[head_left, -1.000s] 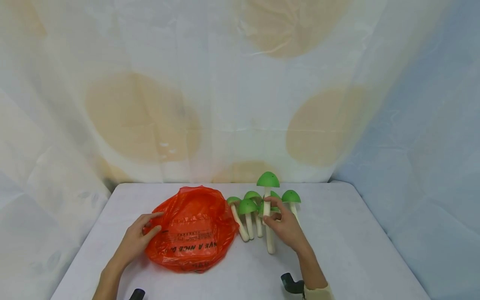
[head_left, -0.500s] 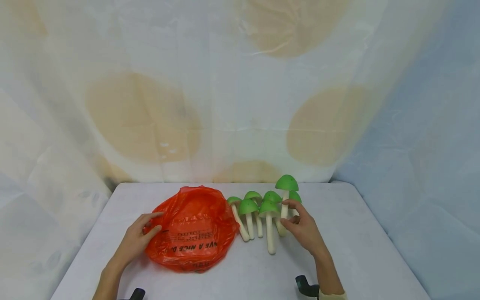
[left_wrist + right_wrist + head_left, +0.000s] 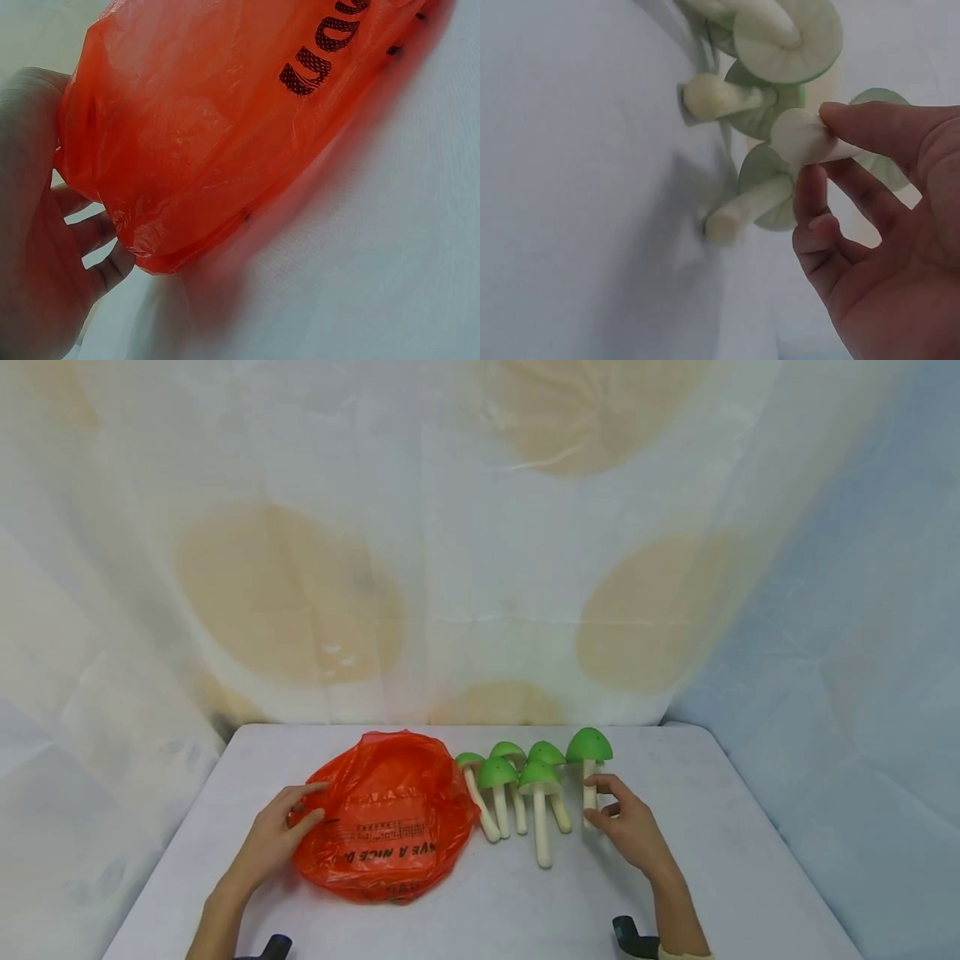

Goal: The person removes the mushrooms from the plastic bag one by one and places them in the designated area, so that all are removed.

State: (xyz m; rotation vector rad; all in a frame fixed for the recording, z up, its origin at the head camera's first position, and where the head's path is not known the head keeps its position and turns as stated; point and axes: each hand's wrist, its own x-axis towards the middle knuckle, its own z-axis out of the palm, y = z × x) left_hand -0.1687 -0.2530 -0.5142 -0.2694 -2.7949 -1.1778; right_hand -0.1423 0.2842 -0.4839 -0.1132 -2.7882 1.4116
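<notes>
A crumpled red plastic bag [image 3: 390,827] with black lettering sits left of centre on the white table. My left hand [image 3: 277,831] holds its left edge between thumb and fingers; in the left wrist view the fingertips [image 3: 112,262] go behind the film. To the right, my right hand [image 3: 630,822] pinches the pale stem of a green-capped toy mushroom [image 3: 590,746]. The right wrist view shows the end of that stem [image 3: 802,137] between thumb and fingertips. Another mushroom [image 3: 754,206] is beside it, mostly hidden behind the held one in the head view.
Several more green-capped mushrooms [image 3: 538,777] lie clustered between the bag and my right hand, stems toward me. A patterned sheet [image 3: 480,610] hangs behind the table [image 3: 720,860] and along both sides. Black camera mounts show at both wrists.
My right hand has carried the mushroom rightward from above the cluster and lowered it beside the rightmost one. My left hand and the bag have stayed in place.
</notes>
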